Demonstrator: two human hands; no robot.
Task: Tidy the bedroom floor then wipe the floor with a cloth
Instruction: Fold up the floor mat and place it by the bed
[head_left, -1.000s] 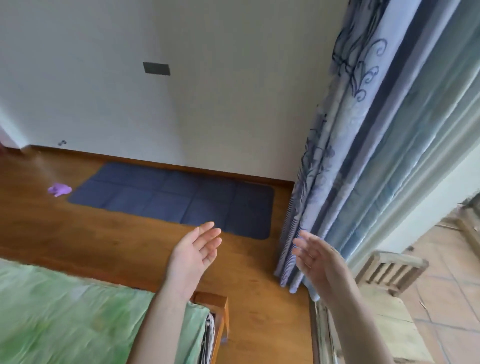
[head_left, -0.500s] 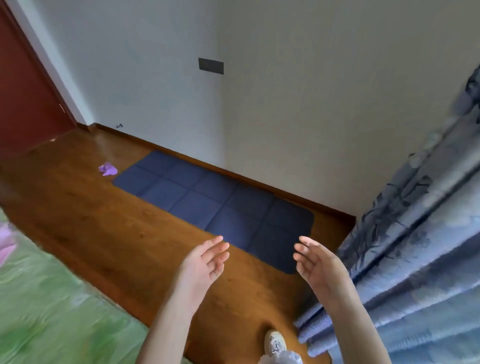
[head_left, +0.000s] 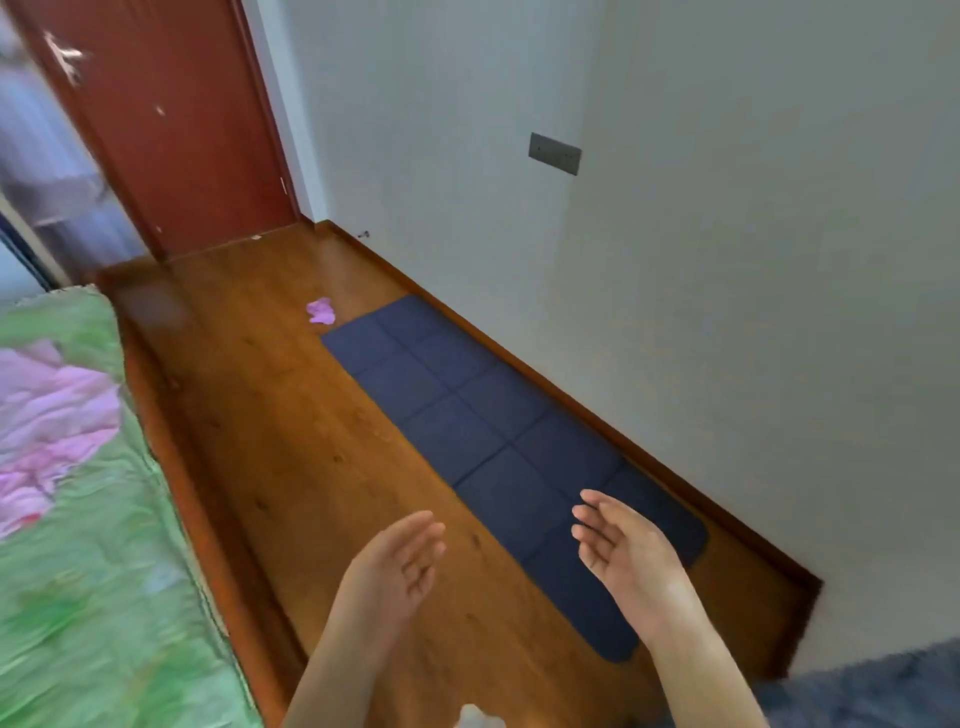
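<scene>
Purple cloth (head_left: 321, 311), possibly crumpled, lies on the wooden floor (head_left: 249, 415) just beyond the navy mat (head_left: 498, 441), while my left hand (head_left: 400, 561) and right hand (head_left: 621, 551), spread and empty, risk snagging that mat's edge.

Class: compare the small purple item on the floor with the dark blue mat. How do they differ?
The purple item is small and crumpled; the blue mat is long, flat and creased into squares. The purple item is pale and bright; the mat is dark. The mat runs along the wall; the purple item sits off its far corner. Both lie on the wooden floor.
</scene>
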